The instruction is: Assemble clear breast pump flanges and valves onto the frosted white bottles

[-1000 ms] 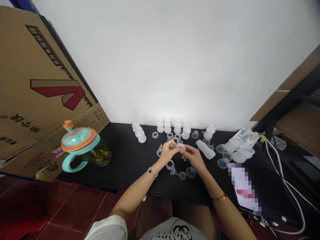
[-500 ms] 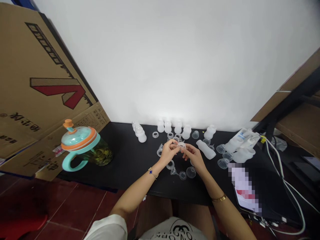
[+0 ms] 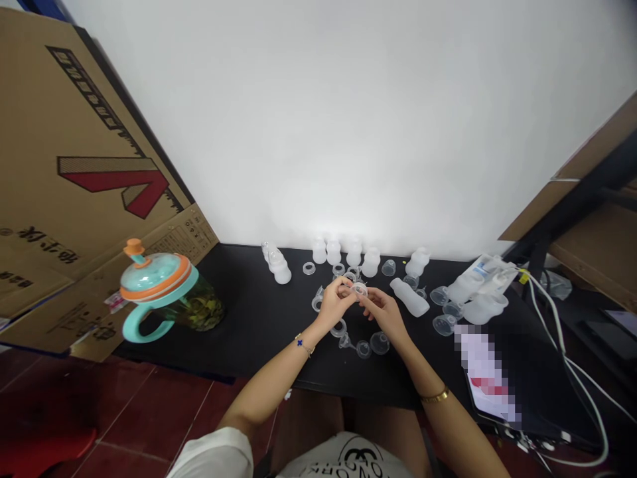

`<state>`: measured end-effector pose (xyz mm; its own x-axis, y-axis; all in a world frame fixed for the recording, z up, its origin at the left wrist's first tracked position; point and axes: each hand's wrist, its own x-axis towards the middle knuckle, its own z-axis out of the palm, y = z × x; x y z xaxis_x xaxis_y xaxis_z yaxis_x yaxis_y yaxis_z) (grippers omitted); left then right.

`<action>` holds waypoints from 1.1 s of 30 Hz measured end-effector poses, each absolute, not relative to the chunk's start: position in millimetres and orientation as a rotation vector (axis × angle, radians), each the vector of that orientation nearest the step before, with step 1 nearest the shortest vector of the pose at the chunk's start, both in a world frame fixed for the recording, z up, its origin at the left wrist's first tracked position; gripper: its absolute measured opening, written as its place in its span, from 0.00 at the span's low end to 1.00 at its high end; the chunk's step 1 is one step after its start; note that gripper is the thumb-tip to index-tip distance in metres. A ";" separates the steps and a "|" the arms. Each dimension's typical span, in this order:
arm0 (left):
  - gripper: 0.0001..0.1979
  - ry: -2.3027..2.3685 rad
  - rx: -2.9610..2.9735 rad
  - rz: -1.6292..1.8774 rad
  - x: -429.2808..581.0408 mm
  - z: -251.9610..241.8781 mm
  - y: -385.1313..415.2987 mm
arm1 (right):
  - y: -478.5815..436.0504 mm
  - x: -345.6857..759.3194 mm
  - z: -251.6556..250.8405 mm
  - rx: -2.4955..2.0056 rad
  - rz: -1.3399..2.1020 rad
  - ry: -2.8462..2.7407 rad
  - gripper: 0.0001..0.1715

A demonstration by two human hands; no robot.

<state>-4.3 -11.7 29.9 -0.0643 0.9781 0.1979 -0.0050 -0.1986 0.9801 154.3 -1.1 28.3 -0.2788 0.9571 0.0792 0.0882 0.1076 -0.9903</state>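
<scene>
Over the middle of the black table (image 3: 259, 332), my left hand (image 3: 336, 302) and my right hand (image 3: 382, 309) meet around a small whitish translucent ring (image 3: 359, 289). The fingers of both hands are closed on its edges. Around them lie clear collar rings (image 3: 339, 327), a clear funnel-like piece (image 3: 347, 341) and clear domed caps (image 3: 380, 343). Several frosted white bottles (image 3: 369, 263) stand behind my hands along the wall. One more frosted bottle (image 3: 410, 297) lies on its side, right of my right hand.
A large cup (image 3: 199, 309) with a turquoise handle stands at the left, before a cardboard box (image 3: 99, 199). Two stacked bottles (image 3: 280, 268) are at the back left. Bagged bottles (image 3: 480, 285), a phone (image 3: 490, 378) and white cables (image 3: 552, 318) lie at the right.
The ring between my fingers has tilted slightly, showing more of its round opening. Both hands remain in nearly the same place with their hold kept.
</scene>
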 end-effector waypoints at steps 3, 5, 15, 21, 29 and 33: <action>0.10 1.188 1.363 1.423 -4.0 30.7 -13.6 | -1.9 153.9 27.3 -1.112 1.235 -1.552 0.27; 0.09 1.244 1.420 1.428 -4.2 30.7 -15.0 | -2.2 153.6 26.7 -1.130 1.188 -1.566 0.27; 0.10 1.519 1.656 1.373 -5.0 36.0 -19.1 | -1.4 154.4 21.0 -1.162 1.063 -1.596 0.26; 0.13 1.559 1.808 1.358 -5.0 35.7 -19.0 | 0.6 155.5 18.0 -1.177 1.029 -1.632 0.25; 0.17 1.412 1.786 1.362 -4.9 33.4 -18.4 | -3.3 155.3 28.3 -1.171 1.110 -1.540 0.27; 0.17 1.328 1.677 1.354 -3.2 33.9 -19.2 | -2.6 154.7 30.3 -1.153 1.133 -1.489 0.29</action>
